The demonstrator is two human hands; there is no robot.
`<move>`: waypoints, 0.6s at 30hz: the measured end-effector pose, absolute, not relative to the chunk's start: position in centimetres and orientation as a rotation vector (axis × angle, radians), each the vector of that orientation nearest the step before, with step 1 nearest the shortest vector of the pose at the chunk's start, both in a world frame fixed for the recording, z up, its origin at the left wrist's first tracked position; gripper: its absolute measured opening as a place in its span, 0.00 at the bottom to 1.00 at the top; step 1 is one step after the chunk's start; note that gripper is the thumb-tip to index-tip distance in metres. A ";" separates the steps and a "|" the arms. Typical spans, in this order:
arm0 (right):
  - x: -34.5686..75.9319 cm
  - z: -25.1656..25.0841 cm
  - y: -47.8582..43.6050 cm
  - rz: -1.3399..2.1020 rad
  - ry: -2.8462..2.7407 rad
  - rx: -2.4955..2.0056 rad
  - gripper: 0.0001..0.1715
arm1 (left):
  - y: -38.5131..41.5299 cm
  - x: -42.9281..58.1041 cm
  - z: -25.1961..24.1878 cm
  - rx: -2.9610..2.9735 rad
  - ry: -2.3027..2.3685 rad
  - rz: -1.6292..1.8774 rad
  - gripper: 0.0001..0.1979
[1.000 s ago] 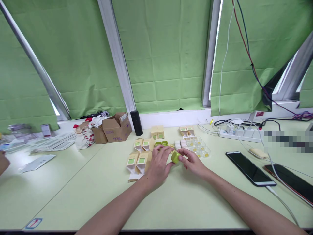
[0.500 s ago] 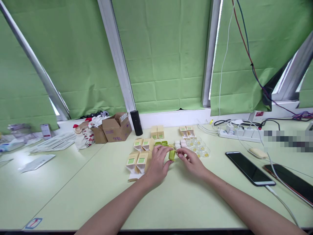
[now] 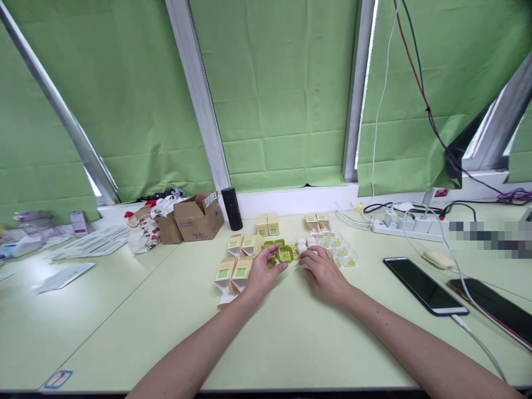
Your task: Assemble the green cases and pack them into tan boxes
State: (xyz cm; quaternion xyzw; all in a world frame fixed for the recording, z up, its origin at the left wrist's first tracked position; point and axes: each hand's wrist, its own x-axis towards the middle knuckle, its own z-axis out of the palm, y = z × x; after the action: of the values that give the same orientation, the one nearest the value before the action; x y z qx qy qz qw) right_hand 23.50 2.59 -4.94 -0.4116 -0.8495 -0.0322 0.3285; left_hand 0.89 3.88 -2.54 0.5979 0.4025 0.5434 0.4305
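Note:
A small green square box [image 3: 286, 254], its hollow side tilted up toward me, is held between the fingers and thumb of my left hand [image 3: 265, 272]. To its right, my right hand [image 3: 326, 275] hovers low over the table, fingers bent and slightly apart, with nothing visible in them. Just beyond those fingers lie several small white blocks [image 3: 302, 245], partly hidden by the hand. More green boxes [image 3: 274, 242] sit behind my left hand. Tiny yellowish pieces lie between the two hands, too small to name. Clear plastic domes [image 3: 344, 256] with yellow inside rest right of the blocks.
Several beige cartons with green squares [image 3: 225, 273] stand left of my hands, others [image 3: 267, 224] farther back. A black bottle [image 3: 231, 209] and a cardboard box [image 3: 198, 217] are at the back left. Phones [image 3: 424, 285], cables and a power strip [image 3: 407, 227] lie right.
My left hand has turned the green box so its hollow side shows, moving it slightly left. My right hand has come away from the box toward the white blocks.

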 end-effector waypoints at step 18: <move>21.7 -3.4 3.4 -0.423 -2.612 -1.165 0.17 | 3.6 1.0 -2.4 1.215 0.862 1.444 0.31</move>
State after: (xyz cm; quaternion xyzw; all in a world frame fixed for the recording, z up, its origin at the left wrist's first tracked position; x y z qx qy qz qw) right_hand 21.73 3.42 -3.37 -0.3999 -0.8963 -0.1453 0.1248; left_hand 1.04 3.61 -2.40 0.5043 0.3579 0.5992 0.5085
